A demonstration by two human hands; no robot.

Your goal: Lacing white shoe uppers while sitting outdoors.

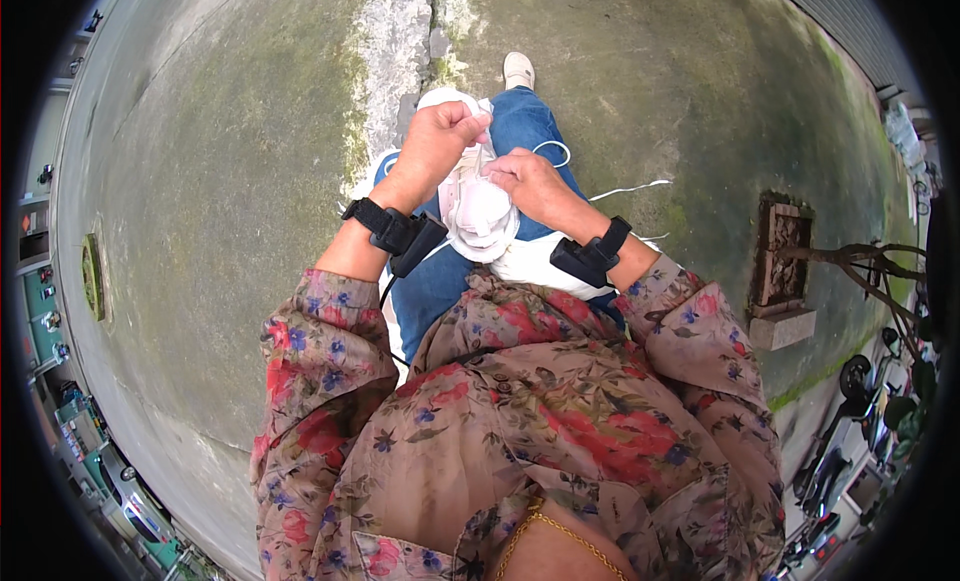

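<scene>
A pale pink and white shoe (480, 221) rests on my lap, between my jeans-covered thighs. My left hand (438, 149) is over its far part, thumb and fingers pinched together on a white shoelace. Closer to the shoe's middle, my right hand (540, 189) is closed in a pinch on the lace too; the strand between its fingertips is mostly hidden. A loose loop of white shoelace (553, 153) curves out above my right thigh. White cloth or plastic (540, 261) lies under the shoe across my lap.
Mossy concrete ground (240, 181) surrounds me, with a pale cracked strip (395, 61) ahead. My foot in a light shoe (518, 73) reaches forward. At right, a brick-edged planter (783, 251) holds a thin tree (850, 253). Parked vehicles (835, 471) line the lower right.
</scene>
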